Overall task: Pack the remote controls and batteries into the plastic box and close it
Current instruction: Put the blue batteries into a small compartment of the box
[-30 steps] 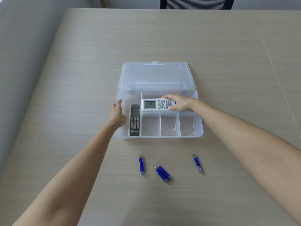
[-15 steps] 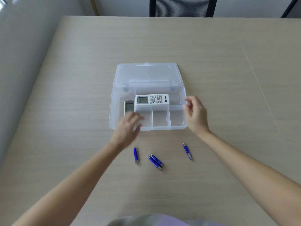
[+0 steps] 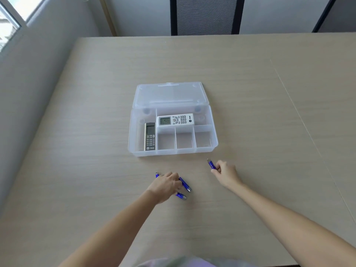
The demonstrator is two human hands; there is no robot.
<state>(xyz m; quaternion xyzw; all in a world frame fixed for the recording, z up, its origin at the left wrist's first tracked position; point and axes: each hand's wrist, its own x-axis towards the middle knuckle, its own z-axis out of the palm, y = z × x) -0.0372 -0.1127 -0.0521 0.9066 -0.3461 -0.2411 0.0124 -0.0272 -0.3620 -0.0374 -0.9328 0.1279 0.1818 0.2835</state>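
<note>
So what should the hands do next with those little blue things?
Probably lift the battery pinched in the right hand into an empty front compartment of the box. Both remotes are already inside, while the left hand only rests on the other batteries.

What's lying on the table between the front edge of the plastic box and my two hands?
Nothing: in the head view, bare table separates the plastic box from the left hand and right hand.

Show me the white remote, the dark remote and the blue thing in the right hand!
white remote (image 3: 175,119): head view, button area.
dark remote (image 3: 150,136): head view, middle of body.
blue battery (image 3: 211,164): head view, exposed barrel.
</note>
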